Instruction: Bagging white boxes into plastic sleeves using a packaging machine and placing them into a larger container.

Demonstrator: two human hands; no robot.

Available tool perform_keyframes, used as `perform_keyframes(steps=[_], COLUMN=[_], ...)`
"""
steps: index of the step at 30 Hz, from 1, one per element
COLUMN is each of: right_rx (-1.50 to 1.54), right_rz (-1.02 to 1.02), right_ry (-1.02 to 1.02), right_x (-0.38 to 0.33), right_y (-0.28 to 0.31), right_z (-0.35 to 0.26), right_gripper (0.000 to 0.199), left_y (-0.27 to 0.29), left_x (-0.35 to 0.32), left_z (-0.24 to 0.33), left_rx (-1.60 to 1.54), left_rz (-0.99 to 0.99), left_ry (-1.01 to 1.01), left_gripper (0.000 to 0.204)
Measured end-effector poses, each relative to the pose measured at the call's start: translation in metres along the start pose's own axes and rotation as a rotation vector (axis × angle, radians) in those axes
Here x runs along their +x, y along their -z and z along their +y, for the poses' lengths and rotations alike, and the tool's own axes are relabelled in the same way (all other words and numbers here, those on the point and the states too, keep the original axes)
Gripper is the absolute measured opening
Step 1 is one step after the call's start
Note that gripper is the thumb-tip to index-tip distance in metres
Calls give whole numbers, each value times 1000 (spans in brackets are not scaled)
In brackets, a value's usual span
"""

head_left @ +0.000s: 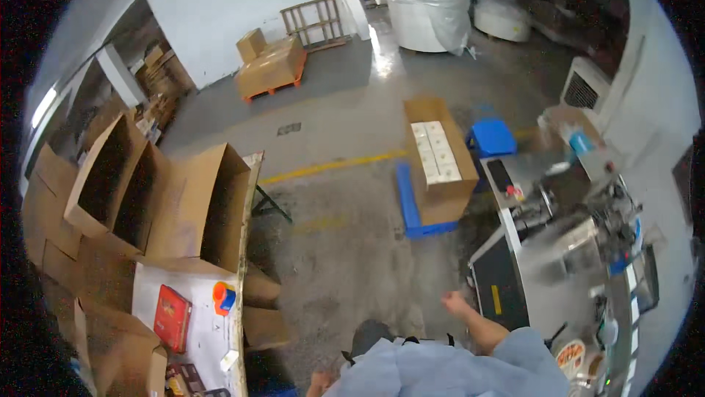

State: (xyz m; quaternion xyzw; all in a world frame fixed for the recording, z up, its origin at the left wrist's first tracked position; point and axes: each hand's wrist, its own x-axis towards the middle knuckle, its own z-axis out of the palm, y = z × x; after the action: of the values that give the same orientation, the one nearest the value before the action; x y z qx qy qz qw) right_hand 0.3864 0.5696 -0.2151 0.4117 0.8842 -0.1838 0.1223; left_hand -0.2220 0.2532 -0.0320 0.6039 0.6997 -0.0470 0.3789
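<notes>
Person in a light-blue shirt point(448, 367) stands between two work areas. From where I watch, the right hand point(459, 303) is just beside the flat black conveyor belt point(507, 276) on the right; fingers loosely curled, nothing visible in them, blurred, so how far they close I cannot tell. Left hand point(321, 382) shows only in part at the lower edge; grip and contents: cannot tell.

Belt: a single yellow strip point(496, 299) on it; whether it runs, cannot tell. Ahead, near the belt's far end, a tall open brown cardboard carton point(444, 206) stands on a low blue plastic platform point(433, 232), with small white boxes point(435, 151) in two rows inside. On the left, a white-topped table point(150, 283) bears open brown cartons point(183, 202), a flat red box point(172, 318) and an orange-and-blue tape dispenser point(223, 298).

Handling notes (judgement): step reads as unladen work close to the belt. Best to hold the right wrist and sleeve clear of the belt's edge, approach from the side with fingers relaxed, and face the carton squarely before reaching. White boxes probably want a light two-sided grip, lest corners crush; the carton's walls should not be leaned on.
</notes>
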Motion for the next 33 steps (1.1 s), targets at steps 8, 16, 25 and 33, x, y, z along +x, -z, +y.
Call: perform_keyframes(steps=[8, 16, 25, 33], right_rx=[901, 1190, 1202, 1313], right_rz=[218, -58, 47, -1], right_ry=[-479, -713, -781, -765], right_x=[240, 358, 538, 760], right_y=[229, 344, 299, 442], right_z=[-48, -85, 1, 113], right_gripper=[27, 35, 37, 43], left_y=[105, 298, 608, 634], left_x=[97, 407, 684, 788], left_z=[-88, -117, -17, -110], left_rx=[-227, -426, -576, -838], left_rz=[79, 47, 362, 60], left_ry=[298, 608, 90, 183], left_gripper=[36, 38, 37, 41])
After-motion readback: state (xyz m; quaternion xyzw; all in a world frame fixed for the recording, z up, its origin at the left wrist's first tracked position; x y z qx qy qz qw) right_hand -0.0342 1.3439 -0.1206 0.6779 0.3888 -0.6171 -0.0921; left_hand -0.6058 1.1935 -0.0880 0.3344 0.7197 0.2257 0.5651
